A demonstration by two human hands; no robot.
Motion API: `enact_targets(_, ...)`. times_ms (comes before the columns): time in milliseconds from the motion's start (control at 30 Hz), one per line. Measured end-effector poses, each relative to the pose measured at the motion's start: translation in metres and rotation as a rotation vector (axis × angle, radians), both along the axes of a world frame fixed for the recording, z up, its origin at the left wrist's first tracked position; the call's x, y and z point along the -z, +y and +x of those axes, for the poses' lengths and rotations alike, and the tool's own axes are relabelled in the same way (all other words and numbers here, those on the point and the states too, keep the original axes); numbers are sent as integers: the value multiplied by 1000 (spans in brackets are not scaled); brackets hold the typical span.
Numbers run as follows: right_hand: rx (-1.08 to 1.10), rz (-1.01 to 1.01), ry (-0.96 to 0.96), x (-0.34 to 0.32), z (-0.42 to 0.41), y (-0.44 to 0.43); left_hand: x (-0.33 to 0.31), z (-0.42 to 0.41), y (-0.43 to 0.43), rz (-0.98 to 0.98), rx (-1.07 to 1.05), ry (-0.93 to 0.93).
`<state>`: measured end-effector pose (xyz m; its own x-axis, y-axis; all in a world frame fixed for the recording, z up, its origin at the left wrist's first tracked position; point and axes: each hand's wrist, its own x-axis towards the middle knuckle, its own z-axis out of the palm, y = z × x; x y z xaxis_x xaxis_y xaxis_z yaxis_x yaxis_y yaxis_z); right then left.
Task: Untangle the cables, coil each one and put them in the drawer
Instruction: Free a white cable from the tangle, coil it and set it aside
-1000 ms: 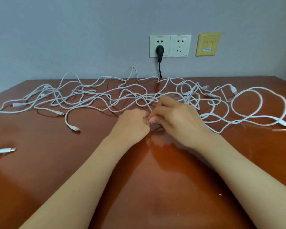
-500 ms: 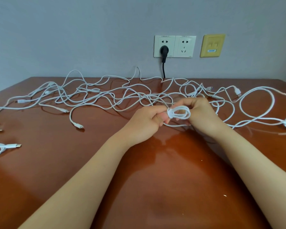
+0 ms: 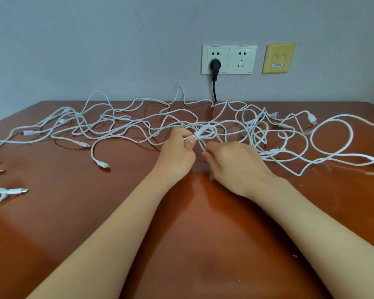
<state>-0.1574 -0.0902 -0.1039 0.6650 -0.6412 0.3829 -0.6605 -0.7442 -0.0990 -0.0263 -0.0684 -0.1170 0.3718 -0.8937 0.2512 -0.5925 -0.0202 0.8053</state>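
One wide-angle camera, worn on the person's head, looks forward and down along the bench [image 3: 52,234]. It sits close: both forearms enter from the bottom edge, and the left hand [image 3: 177,154] and right hand [image 3: 235,165] meet near the frame's middle, at the cables [image 3: 200,137] spread across the full width. The wall [image 3: 95,50] fills the upper third, its sockets [image 3: 229,59] right of centre.

A black plug [image 3: 215,65] sits in a white wall socket [image 3: 206,61] near a yellow plate [image 3: 278,58].
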Motion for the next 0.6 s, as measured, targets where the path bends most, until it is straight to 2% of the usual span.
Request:
enact_targets(167, -135, -317, -94, 3, 0, -5, -2, -2, 5, 13, 22, -220)
enact_targets(267, -104, -365, -92, 4, -2, -11, -2, -4, 8, 72, 119, -332)
enact_targets(367, -45, -213, -151, -1, -8, -12, -2, -6, 9, 113, 222, -325)
enact_targets(500, 52, 91, -380, -5, -18, -24, 0, -7, 8, 117, 316, -260)
enact_targets(600, 1, 477, -647, -6, -21, -32, 1, -9, 11, 84, 369, -125)
